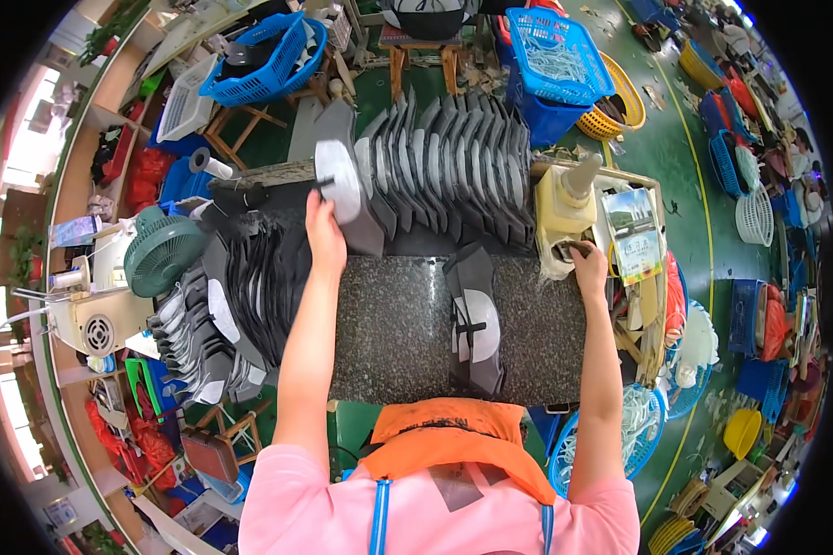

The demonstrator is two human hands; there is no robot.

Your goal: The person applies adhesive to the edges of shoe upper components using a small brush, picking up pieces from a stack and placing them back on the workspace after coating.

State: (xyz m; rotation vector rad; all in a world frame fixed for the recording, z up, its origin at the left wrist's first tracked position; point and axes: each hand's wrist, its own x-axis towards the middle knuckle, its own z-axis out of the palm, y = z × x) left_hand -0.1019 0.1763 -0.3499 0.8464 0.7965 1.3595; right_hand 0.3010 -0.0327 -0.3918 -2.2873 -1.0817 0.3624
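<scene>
At the left end of a standing row of grey panels (453, 166), my left hand (327, 231) grips the lower edge of a dark grey panel with a white patch (341, 180). A black strip shows on that patch beside my fingertips. On the speckled stone worktop (389, 324) lies another grey panel (477, 277), its white patch crossed by a black strip. My right hand (590, 268) is closed at the opening of a pale yellow plastic container (563, 208); the small dark thing between its fingers is too hidden to name.
Stacked dark pieces (259, 287) and a green fan (164, 252) stand left of the worktop. A printed card (633, 236) leans right of the container. Blue baskets (560, 60) stand beyond, and another blue basket (643, 430) sits near my right elbow.
</scene>
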